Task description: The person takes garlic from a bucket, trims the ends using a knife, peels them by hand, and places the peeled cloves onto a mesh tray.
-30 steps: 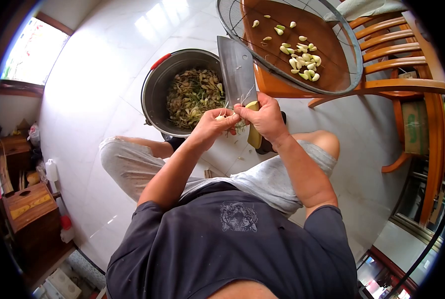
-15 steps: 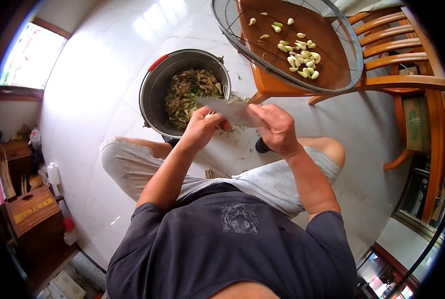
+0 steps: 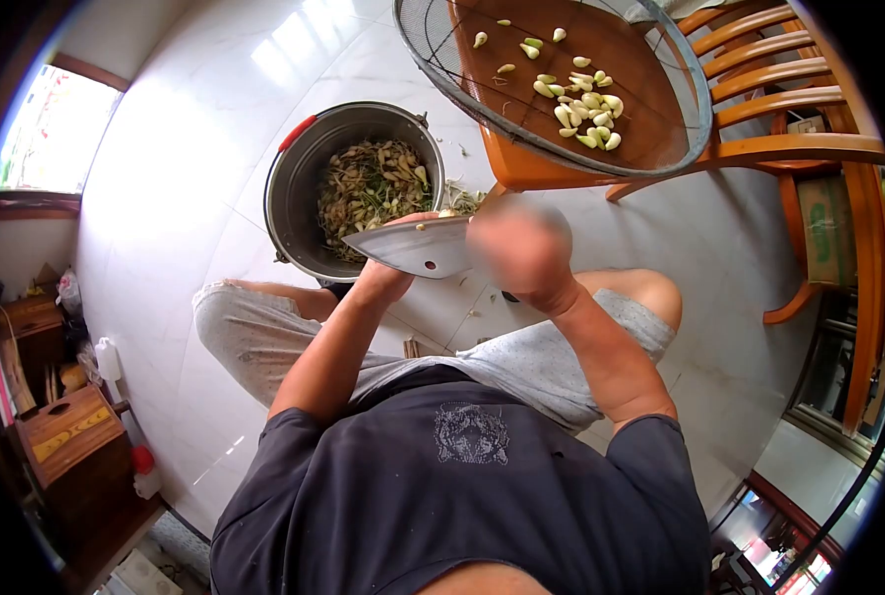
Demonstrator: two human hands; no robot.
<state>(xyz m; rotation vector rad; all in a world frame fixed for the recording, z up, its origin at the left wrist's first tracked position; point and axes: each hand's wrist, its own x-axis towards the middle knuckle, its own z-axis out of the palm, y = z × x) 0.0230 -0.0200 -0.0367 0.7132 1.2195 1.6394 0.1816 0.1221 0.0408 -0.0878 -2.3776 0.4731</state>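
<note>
My right hand (image 3: 522, 253), blurred by motion, grips the handle of a broad steel cleaver (image 3: 413, 246) whose blade lies flat and points left. The blade covers most of my left hand (image 3: 383, 278), which sits just under it; earlier that hand held a garlic piece, hidden now. A metal pot (image 3: 299, 183) full of garlic skins and stalks stands on the floor just beyond both hands. Peeled garlic cloves (image 3: 581, 99) lie in a round mesh sieve (image 3: 433, 55) resting on a wooden chair (image 3: 760, 149).
Glossy white floor tiles (image 3: 185, 149) surround the pot, with scraps of peel by my feet. My knees (image 3: 651, 288) are bent on either side. Wooden boxes and bottles (image 3: 65, 436) crowd the left wall under a window.
The cleaver has swung from upright to flat, blade now pointing left over my left hand. My right hand moved quickly and is blurred. The view shifted slightly.
</note>
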